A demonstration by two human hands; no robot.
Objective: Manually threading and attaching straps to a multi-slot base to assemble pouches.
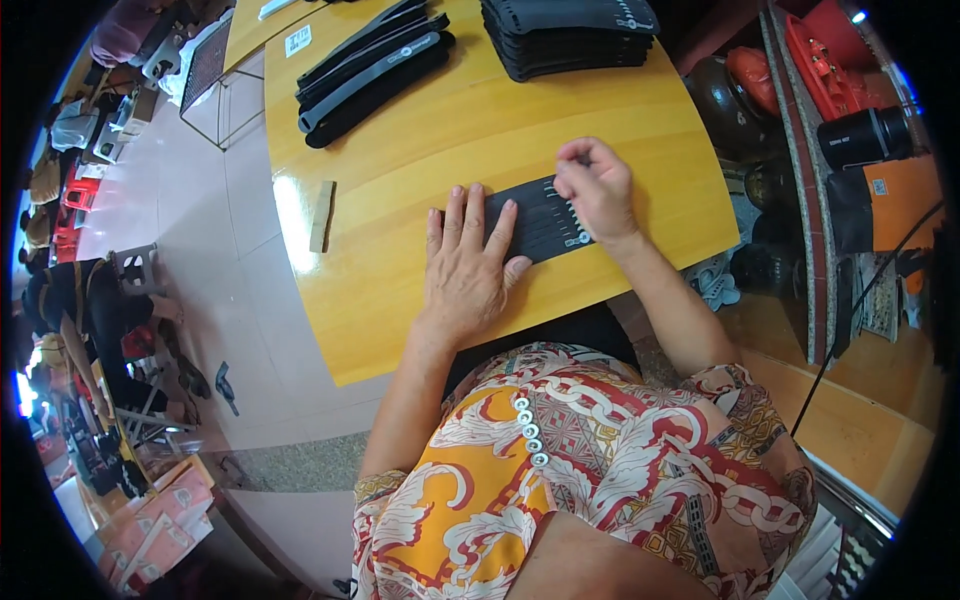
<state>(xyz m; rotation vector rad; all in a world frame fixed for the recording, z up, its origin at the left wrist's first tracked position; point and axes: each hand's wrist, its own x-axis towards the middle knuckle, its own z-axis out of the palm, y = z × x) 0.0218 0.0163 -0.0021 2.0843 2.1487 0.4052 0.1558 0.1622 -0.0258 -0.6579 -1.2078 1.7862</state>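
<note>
A flat black panel (545, 222) with white tick marks along its right end lies on the yellow wooden table (420, 180) in front of me. My left hand (467, 250) rests flat on the panel's left part, fingers spread and pointing away from me. Over the right end, my right hand (600, 190) is closed, with its fingers curled in and the thumb against them. Whatever it may hold is hidden. A wooden strip (321, 216) lies near the table's left edge.
At the back stand a pile of curved black pieces (375, 75) and a stack of similar black panels (570, 40). Dark jars (725, 95) and a shelf edge (805, 180) border the right side. Another person (90, 310) sits to the left, beyond the tiled floor.
</note>
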